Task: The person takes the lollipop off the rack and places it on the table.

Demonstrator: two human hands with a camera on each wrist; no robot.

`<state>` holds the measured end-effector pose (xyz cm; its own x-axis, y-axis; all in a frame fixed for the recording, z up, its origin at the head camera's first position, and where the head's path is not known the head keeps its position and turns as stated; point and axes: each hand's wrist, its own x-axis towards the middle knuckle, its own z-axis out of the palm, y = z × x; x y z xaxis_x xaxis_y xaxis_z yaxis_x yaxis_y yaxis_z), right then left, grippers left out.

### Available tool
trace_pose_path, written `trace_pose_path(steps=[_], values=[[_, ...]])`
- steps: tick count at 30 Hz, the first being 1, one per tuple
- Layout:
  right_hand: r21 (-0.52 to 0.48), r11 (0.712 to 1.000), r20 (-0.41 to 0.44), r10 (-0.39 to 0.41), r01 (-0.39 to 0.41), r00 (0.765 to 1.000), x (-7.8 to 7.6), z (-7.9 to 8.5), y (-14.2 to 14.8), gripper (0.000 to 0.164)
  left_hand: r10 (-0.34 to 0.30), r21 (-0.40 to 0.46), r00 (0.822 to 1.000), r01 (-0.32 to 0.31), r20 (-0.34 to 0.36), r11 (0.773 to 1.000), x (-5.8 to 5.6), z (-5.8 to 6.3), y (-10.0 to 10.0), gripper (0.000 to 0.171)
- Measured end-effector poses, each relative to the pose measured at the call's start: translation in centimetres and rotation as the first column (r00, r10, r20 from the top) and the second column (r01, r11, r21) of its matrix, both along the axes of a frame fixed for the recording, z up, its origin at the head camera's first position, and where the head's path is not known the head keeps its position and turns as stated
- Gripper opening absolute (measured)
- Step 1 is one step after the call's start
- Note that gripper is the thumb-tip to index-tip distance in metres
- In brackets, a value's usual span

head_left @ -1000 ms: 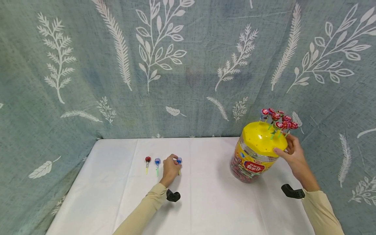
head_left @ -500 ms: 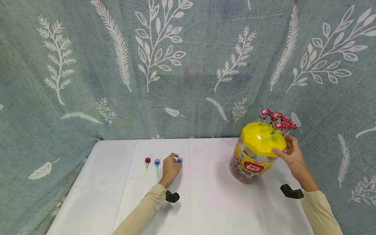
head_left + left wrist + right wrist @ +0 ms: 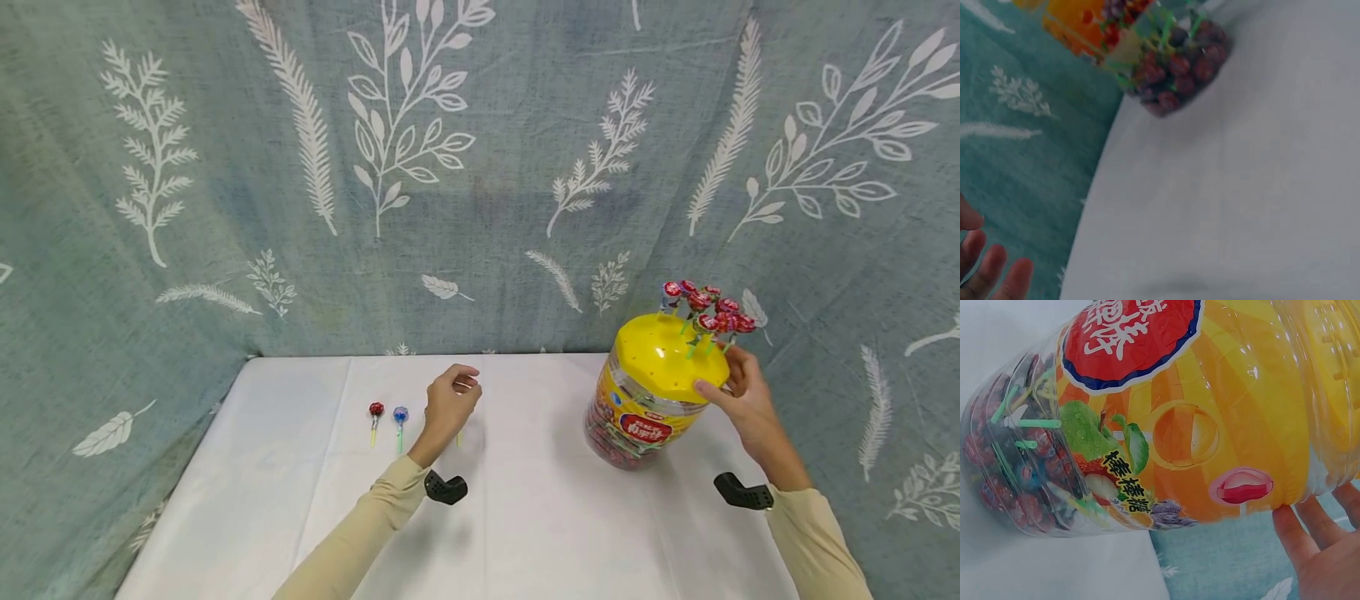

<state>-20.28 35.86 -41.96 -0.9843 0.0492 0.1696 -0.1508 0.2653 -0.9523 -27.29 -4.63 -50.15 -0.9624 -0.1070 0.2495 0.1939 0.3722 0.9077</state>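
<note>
My left hand [image 3: 452, 400] is raised above the white table, its fingers loosely bent with nothing seen between them. Below it, only the yellow stick [image 3: 460, 437] of a lollipop shows; the hand hides the candy head. To its left lie a blue-wrapped lollipop [image 3: 401, 417] and a red-wrapped lollipop [image 3: 376, 412]. Thumb and fingers of my right hand [image 3: 750, 404] grip the top of a large clear plastic jar [image 3: 626, 400] at its yellow lid [image 3: 652, 350]. Several red lollipops [image 3: 705, 308] stand upright in holes of that lid. Fingertips [image 3: 1019, 275] of the left hand show in the left wrist view.
A white cloth covers the table [image 3: 540, 517]. Behind it hangs a grey-green curtain [image 3: 480, 208] with white leaf prints. More wrapped lollipops [image 3: 1022, 456] fill the bottom of the jar, as the right wrist view shows.
My left hand has let go of the blue lollipop at its right and risen slightly up and away from it. My right hand keeps its hold on the jar.
</note>
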Motion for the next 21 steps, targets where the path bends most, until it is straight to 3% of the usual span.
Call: trace_pose_path(steps=[4, 12, 21], values=[[0.016, 1.0, -0.002, 0.0, 0.0, 1.0, 0.0, 0.0, 0.0, 0.074, -0.069, 0.078, 0.997, 0.072, -0.045, 0.994, 0.4, 2.2, 1.2, 0.018], [0.05, 0.999, 0.003, 0.0, 0.0, 1.0, -0.1, 0.1, -0.1, 0.073, -0.169, 0.125, 0.978, 0.184, -0.122, 0.975, 1.0, 5.9, 4.0, 0.019], [0.075, 0.997, -0.005, -0.012, 0.013, 1.0, 0.0, 0.0, -0.1, 0.072, -0.285, 0.132, 0.935, 0.316, -0.212, 0.939, 1.4, 9.4, 7.7, 0.02]])
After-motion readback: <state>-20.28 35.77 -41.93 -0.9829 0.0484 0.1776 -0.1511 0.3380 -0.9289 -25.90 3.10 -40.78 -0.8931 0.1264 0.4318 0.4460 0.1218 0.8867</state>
